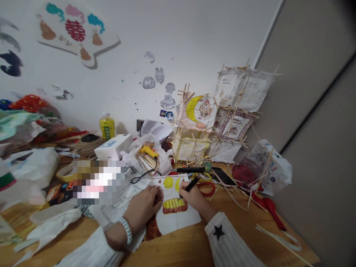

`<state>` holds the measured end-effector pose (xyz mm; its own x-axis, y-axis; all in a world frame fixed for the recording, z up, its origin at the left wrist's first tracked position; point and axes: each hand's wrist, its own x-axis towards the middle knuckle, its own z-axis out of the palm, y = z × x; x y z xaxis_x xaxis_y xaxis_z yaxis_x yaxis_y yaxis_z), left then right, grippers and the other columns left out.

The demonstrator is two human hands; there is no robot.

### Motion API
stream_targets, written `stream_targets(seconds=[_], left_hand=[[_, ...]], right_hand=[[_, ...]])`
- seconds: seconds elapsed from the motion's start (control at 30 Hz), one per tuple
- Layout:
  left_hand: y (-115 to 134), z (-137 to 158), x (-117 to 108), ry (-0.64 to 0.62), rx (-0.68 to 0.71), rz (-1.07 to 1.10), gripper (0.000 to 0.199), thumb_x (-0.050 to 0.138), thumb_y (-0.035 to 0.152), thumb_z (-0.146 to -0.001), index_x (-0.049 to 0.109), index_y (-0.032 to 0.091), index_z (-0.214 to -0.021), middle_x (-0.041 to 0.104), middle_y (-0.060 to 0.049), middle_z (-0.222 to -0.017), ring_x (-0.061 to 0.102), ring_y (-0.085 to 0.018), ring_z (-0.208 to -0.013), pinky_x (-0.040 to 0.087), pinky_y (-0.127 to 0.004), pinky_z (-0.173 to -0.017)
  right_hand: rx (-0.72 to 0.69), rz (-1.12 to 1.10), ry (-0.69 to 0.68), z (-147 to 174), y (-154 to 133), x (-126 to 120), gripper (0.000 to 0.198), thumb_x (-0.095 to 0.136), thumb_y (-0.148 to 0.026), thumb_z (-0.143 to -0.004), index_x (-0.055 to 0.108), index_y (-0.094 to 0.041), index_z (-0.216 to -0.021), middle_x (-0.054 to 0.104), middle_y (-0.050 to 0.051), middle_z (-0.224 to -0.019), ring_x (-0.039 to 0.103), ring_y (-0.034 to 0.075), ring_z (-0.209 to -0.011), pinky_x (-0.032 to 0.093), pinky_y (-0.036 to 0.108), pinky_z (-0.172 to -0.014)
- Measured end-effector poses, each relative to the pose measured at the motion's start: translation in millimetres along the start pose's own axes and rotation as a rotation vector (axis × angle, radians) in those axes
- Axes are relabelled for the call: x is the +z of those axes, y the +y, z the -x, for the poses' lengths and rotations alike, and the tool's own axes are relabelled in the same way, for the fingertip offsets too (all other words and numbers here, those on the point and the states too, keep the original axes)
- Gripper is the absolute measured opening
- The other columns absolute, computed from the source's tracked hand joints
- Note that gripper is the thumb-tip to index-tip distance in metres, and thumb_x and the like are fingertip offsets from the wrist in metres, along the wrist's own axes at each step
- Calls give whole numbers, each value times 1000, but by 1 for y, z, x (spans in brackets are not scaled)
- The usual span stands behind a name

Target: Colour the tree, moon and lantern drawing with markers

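My right hand [192, 197] grips a dark marker pen [193, 183], with its lower end near the drawing paper [182, 221]. On this white sheet are a yellow circle, a yellow crescent, small red stars and a yellow and brown striped shape [174, 205]. My left hand [143, 208] rests on the sheet's left side, fingers stretched out and holding nothing. Part of the sheet's left edge is hidden beneath that hand. Another paper with line drawings [119, 198] lies left of it.
Behind the sheet lie a black marker [191, 170], red-handled scissors [208, 188] and a phone [223, 176]. Stick-and-paper lanterns [198, 113] lean against the wall. A yellow glue gun [148, 150], a bottle [107, 126], a white box [113, 146] and plastic bags crowd the table [233, 237].
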<state>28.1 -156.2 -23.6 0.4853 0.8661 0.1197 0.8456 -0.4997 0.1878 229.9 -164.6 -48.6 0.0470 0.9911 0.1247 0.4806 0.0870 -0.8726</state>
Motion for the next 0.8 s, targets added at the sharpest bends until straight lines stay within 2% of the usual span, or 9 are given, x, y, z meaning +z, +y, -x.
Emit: stream_targets(seconds=[0.3, 0.8], left_hand=[[-1, -1, 0, -16, -6, 26, 20, 45, 32, -82, 54, 16, -90, 60, -10, -94, 60, -23, -83, 43, -31, -67], [-3, -1, 3, 12, 6, 15, 23, 40, 33, -84, 54, 16, -89, 60, -9, -91, 60, -23, -80, 42, -31, -64]], right_hand=[[14, 4, 9, 0, -5, -8, 18, 41, -9, -66, 39, -20, -52, 36, -8, -43, 40, 8, -37, 29, 18, -39], [11, 80, -10, 0, -1, -8, 18, 46, -8, -66, 43, -19, -52, 41, -7, -45, 46, 9, -47, 35, 18, -49]])
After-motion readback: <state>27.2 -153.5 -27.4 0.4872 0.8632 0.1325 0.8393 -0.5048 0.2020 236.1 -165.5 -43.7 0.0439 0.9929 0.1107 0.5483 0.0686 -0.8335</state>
